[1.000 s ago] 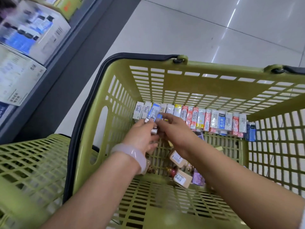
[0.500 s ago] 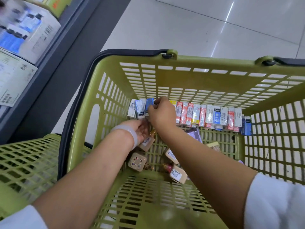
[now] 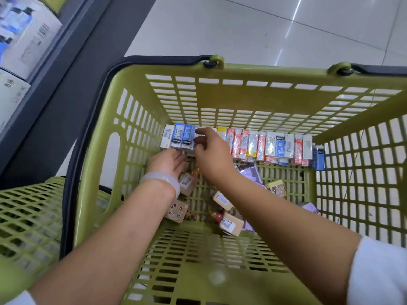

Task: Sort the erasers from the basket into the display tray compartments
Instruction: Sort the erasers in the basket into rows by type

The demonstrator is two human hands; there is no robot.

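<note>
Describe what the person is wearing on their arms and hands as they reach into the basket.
Both forearms are bare. The left hand has a smooth, pale translucent bangle around its wrist, round and plain with no markings. White sleeves are pushed up high: the right sleeve shows at the picture's lower right edge, the left sleeve only as a sliver in the bottom left corner. The right hand wears nothing visible: no rings, no gloves.
</note>
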